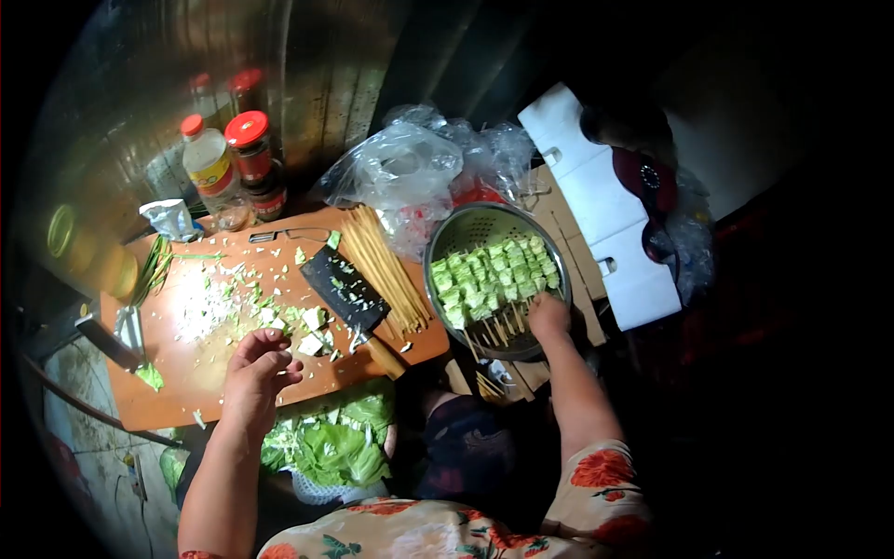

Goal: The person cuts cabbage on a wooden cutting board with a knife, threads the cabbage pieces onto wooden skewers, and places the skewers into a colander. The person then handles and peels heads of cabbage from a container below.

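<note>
My left hand [261,368] hovers over the front of the orange cutting board [168,391], its fingers curled but apart, beside white cabbage pieces [313,344]. My right hand [548,317] reaches into the metal colander [438,228] at its right front side, fingers closed at the stick end of a skewer. Rows of green cabbage skewers [494,275] lie in the colander, their bare sticks toward me. On the board, a black-bladed cleaver [345,289] rests next to a bundle of wooden skewers [382,265].
Cabbage leaves [335,447] fill a white basket [321,489] below the board. Behind the board stand a bottle [212,168] and a red-lidded jar [250,149]. Plastic bags [400,168] lie behind the colander; a white foam piece [596,205] is at the right.
</note>
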A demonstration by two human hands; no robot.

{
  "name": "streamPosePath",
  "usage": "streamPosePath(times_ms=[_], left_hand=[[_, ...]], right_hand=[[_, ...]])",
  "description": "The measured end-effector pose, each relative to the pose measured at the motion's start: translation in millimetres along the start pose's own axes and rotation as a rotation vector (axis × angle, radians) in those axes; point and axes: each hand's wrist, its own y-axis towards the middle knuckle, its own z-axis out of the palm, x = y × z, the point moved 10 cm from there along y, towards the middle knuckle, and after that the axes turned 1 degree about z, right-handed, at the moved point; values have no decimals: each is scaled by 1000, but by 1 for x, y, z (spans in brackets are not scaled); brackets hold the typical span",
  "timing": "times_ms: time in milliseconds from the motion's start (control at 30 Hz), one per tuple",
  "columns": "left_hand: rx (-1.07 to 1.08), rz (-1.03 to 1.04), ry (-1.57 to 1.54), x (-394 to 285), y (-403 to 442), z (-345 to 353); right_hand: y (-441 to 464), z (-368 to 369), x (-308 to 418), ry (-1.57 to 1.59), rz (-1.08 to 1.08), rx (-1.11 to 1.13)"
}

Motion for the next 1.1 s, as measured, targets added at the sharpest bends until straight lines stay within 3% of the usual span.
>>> streamPosePath(times_ms=[100,200,300,400,467,633,767,900,967,1033,1100], left_hand=[[16,2,-32,-4,-2,-2],[27,20,-39,-9,-4,-5],[17,37,-35,-13,-8,-11],[2,54,-34,-21,-10,-16],[-20,77,-25,-24,-10,-26],[-100,165,26,-42,-1,-63],[-206,191,63,-58,15,-99],[-246,146,335,-50,28,-117],[-193,94,569,-34,40,-118],[-128,181,994,-24,53,-110],[-118,79,1054,9,69,-117]], right_hand=[[-26,-20,53,184,-287,-74],[-68,-33,132,450,-443,56],[-102,-36,212,484,-672,91],[-91,-3,250,359,-656,163],[-71,29,255,103,-460,192],[-55,63,262,-28,-375,231],[-64,43,271,8,-359,238],[-66,40,272,40,-357,182],[-84,19,287,54,-449,296],[-98,-5,289,161,-411,312],[-113,-14,293,363,-357,422]])
